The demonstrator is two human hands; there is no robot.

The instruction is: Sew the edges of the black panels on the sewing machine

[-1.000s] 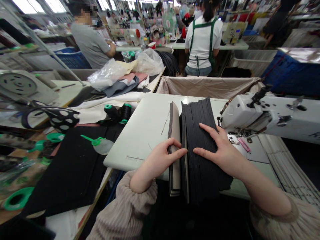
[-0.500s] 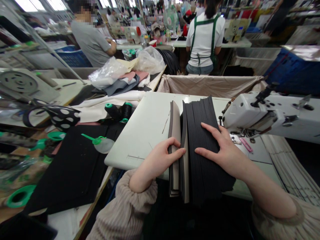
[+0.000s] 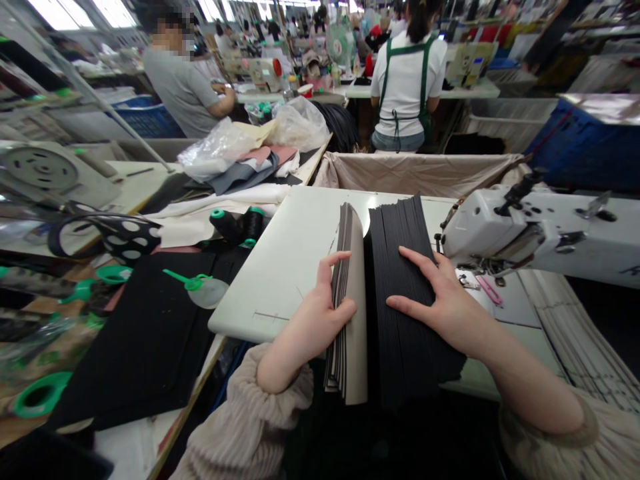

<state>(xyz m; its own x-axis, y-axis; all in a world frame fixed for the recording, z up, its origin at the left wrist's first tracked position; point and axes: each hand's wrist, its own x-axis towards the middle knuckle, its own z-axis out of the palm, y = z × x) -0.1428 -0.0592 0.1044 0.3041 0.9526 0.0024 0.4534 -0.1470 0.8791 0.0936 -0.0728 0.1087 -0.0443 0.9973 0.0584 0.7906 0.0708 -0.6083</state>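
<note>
My left hand (image 3: 325, 313) has its thumb on the beige face of a thin stack of beige-and-black sheet pieces (image 3: 356, 267), with its fingers round the left side. That stack stands on edge, leaning a little, its lower end past the table's front edge. Just right of it, across a dark gap, a thick stack of black sheet pieces (image 3: 400, 240) shows its layered edges. My right hand (image 3: 440, 300) rests over the black stack's right part, thumb and index finger spread apart. Its other fingers are partly hidden.
A white sewing machine (image 3: 540, 230) stands right of the stacks, with a pink tool (image 3: 490, 290) beneath it. Black thread spools (image 3: 240, 225), a green-capped bottle (image 3: 207, 291) and black sheets (image 3: 145, 333) lie left of the table (image 3: 260, 287). Two people work ahead beyond a fabric-lined bin (image 3: 420, 172).
My left hand has shifted slightly left and taken the separated pieces into one beige-faced stack. The gap to the black stack has widened. My right hand has barely moved.
</note>
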